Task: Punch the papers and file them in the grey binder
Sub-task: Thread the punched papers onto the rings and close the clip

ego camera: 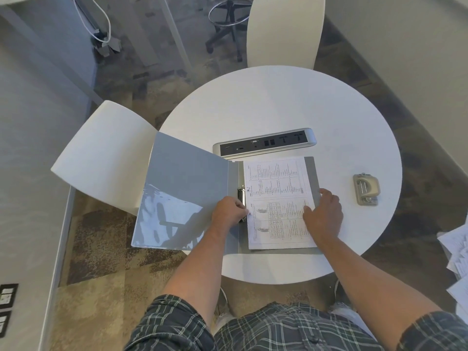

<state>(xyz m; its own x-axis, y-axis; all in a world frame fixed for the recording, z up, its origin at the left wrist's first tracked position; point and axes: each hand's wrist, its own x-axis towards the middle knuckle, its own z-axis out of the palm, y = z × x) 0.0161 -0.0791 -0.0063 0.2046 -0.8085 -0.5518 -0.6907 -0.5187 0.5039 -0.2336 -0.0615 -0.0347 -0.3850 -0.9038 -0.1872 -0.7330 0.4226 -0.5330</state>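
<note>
The grey binder (187, 183) lies open on the round white table (278, 102), its front cover hanging past the table's left edge. Printed papers (276, 188) lie on the binder's right half, their left edge at the metal ring mechanism (241, 196). My left hand (229, 211) sits at the mechanism, fingers curled round its lower part and the papers' left edge. My right hand (323, 211) rests on the papers' right edge with fingers fairly straight. A beige hole punch (366, 189) stands on the table to the right of the binder, apart from both hands.
A silver power and socket strip (264, 145) is set into the table just behind the binder. White chairs stand at the left (106, 153) and at the back (285, 31). Loose papers (458, 259) lie at the right edge of view.
</note>
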